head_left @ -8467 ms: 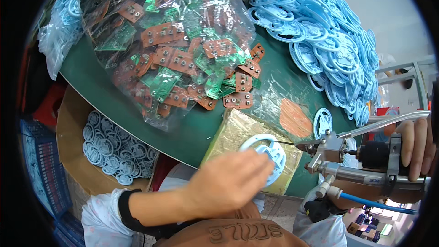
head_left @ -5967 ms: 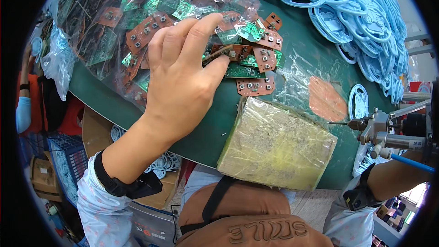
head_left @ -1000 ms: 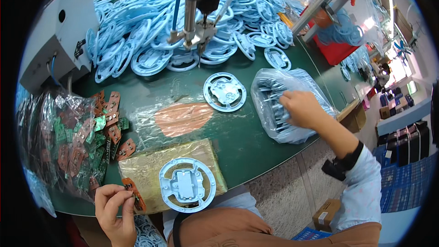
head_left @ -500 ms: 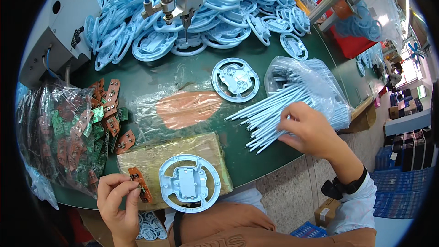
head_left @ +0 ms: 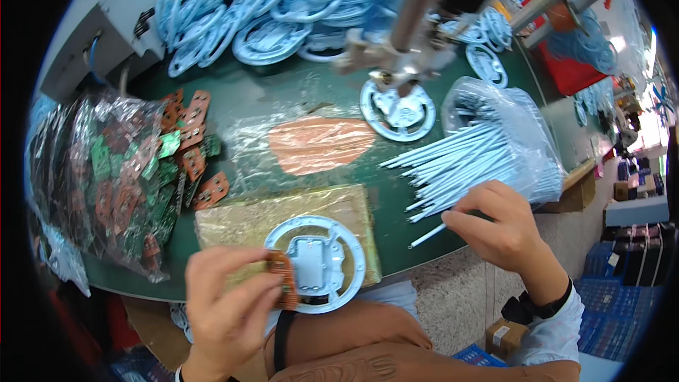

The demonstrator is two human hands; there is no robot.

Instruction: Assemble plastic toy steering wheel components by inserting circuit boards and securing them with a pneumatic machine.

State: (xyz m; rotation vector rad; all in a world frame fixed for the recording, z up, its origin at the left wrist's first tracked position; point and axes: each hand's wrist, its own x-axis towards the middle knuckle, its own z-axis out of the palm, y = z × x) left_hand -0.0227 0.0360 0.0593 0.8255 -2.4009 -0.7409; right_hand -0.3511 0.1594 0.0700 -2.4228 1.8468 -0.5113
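The left hand (head_left: 230, 304) pinches a small brown circuit board (head_left: 283, 279) at the 9 o'clock edge of the round white plastic ring (head_left: 316, 263), which lies on a gold pad (head_left: 283, 216) at the near edge of the green tabletop (head_left: 247, 92). The right hand (head_left: 502, 230) closes on one thin white wire (head_left: 430, 235) at the tip of the bundle of wires (head_left: 481, 166) spilling from a clear bag (head_left: 495, 110) at 3 o'clock. The risks, as I judge them: the board could slip off or seat crooked, since only the fingertips hold it; pulling the single wire may drag its neighbours out, and loose ones could roll off the near edge. The ring itself looks free to shift on the pad if pressed from one side.
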